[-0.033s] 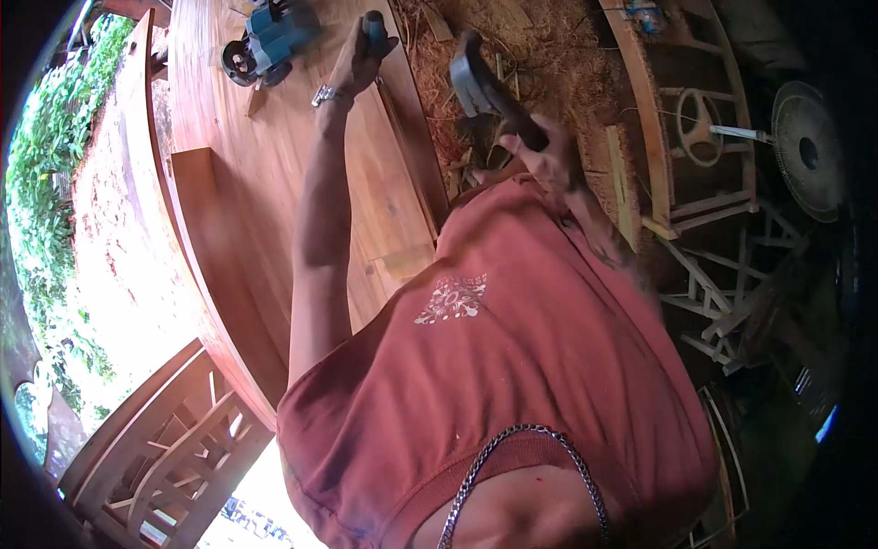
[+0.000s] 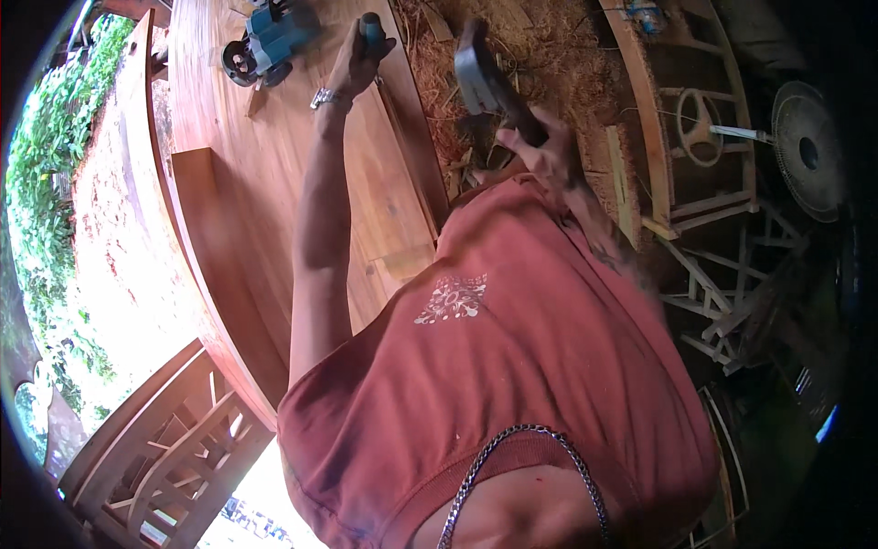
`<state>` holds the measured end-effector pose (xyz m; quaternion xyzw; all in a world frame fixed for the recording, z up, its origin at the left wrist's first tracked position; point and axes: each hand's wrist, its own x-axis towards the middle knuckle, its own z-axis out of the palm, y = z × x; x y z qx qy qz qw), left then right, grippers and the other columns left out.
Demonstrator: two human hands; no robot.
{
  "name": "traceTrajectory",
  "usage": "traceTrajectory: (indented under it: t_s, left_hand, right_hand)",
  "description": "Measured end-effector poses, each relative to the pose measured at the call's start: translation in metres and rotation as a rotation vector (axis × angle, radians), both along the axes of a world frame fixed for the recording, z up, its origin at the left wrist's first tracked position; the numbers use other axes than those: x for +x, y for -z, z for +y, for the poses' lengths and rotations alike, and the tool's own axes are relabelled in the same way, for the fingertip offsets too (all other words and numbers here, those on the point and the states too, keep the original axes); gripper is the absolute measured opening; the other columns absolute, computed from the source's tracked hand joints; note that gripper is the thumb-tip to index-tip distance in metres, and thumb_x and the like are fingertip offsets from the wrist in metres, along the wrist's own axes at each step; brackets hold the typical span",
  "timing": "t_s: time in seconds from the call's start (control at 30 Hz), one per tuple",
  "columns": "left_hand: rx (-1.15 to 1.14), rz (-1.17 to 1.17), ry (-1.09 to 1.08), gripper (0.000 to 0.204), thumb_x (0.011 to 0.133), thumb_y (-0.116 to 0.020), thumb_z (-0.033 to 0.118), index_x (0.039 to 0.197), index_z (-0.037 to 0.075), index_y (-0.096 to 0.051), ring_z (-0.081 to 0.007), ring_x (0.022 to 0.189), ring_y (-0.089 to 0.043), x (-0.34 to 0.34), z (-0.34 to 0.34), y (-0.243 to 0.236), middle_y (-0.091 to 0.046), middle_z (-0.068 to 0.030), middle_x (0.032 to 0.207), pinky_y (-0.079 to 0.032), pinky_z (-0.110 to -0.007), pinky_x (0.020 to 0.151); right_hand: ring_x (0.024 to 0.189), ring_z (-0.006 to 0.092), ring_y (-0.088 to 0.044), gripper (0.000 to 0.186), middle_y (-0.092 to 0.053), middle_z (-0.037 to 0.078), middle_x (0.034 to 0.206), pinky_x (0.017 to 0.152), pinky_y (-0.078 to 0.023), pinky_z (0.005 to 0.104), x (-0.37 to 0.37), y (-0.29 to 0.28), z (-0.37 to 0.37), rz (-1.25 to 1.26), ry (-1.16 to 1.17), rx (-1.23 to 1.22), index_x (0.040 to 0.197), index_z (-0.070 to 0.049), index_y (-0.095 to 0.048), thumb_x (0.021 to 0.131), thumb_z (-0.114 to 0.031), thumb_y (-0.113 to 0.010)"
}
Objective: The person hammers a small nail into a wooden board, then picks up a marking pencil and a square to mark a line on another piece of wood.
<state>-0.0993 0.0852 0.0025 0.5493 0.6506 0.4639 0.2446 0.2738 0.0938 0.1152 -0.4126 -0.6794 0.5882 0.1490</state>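
Note:
My left hand (image 2: 352, 69), a metal-band watch at its wrist, is closed around a short blue-grey handle (image 2: 370, 29) with a rounded top. What lies below that handle is hidden. The hand is over the right side of a broad reddish-brown wooden panel (image 2: 265, 174). To its right, my right hand (image 2: 549, 151) grips the dark handle of a hammer (image 2: 476, 78), close to my shirt. The dark grey hammer head is raised, pointing away from me, and slightly blurred.
A blue power tool (image 2: 270, 44) with black round parts sits on the panel's far left. An upright board (image 2: 197, 192) edges the panel. Wood shavings (image 2: 558, 73) cover the ground at right, beside a wooden frame (image 2: 663, 146) and a standing fan (image 2: 807, 151). A slatted wooden piece (image 2: 174, 439) stands near left.
My right hand has turned the hammer slightly, its head shifting a little away from me. My left hand stays almost where it was.

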Motion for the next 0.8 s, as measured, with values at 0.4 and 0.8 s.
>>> traceTrajectory:
  t_s: [0.4, 0.8]
  left_hand:
    - [0.118, -0.287, 0.035, 0.027, 0.090, -0.071, 0.010, 0.106, 0.009, -0.050, -0.0097, 0.086, -0.049, -0.011, -0.029, -0.003, -0.052, 0.0030, 0.092, -0.044, -0.026, 0.076]
    - [0.044, -0.288, 0.015, 0.028, 0.089, -0.070, 0.010, 0.108, 0.007, -0.049, -0.0112, 0.090, -0.052, 0.005, -0.038, -0.020, -0.055, -0.0003, 0.095, -0.045, -0.028, 0.080]
  right_hand:
    - [0.064, 0.0153, -0.054, 0.041, -0.053, 0.003, 0.067, 0.062, -0.044, 0.0324, -0.103, -0.036, 0.045, 0.087, -0.064, 0.468, 0.089, -0.004, -0.063, 0.086, -0.043, -0.075]
    - [0.066, 0.0339, -0.064, 0.029, -0.065, 0.017, 0.076, 0.061, -0.050, 0.0396, -0.207, -0.056, 0.065, 0.577, 0.165, 1.005, 0.095, -0.002, -0.059, 0.084, -0.025, -0.072]
